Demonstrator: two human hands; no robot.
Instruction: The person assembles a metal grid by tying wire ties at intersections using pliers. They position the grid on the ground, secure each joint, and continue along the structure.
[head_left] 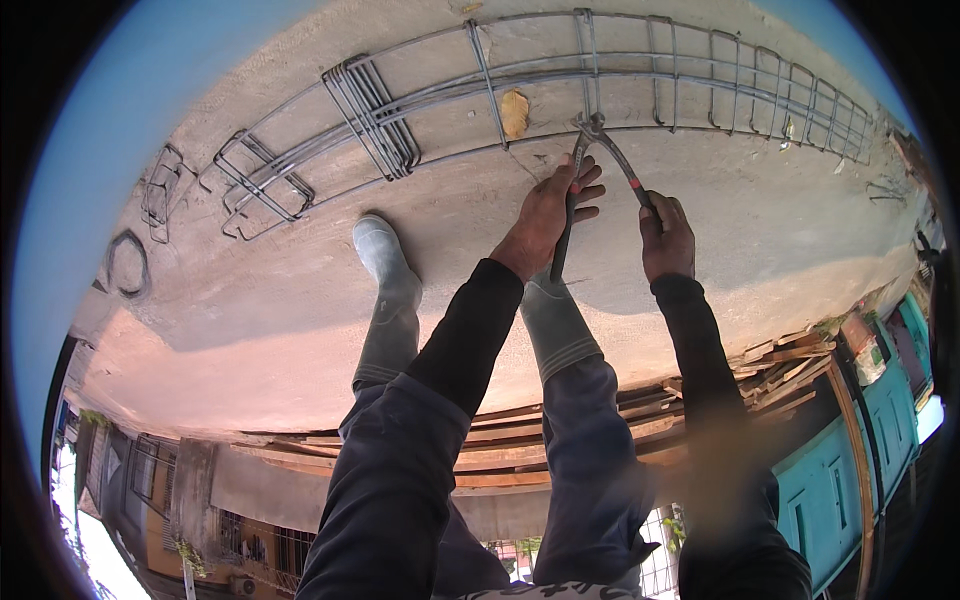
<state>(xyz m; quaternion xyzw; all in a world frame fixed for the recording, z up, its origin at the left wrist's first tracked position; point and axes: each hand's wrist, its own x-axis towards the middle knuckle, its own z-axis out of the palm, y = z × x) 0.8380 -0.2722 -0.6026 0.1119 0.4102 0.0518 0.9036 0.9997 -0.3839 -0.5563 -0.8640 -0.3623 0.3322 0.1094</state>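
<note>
A pair of long-handled end-cutting pincers (620,160) is spread between my hands, its jaws on the near bar of a steel rebar cage (450,158), by a cross stirrup. My right hand (668,238) is wrapped round the right handle. The other handle passes through my left hand (545,217), held at the thumb and palm while the fingers stretch outward. Whether wire sits in the jaws is too small to tell. The cage lies across the concrete, with stirrups (370,118) bunched at its left part and others spaced toward the right.
A dry yellow leaf (515,114) lies inside the cage. Loose bent stirrups (160,190) and a wire coil (127,264) are at far left. My grey boots (380,248) stand just short of the cage. Wooden planks (510,456) are stacked behind me, near a turquoise panel (840,480).
</note>
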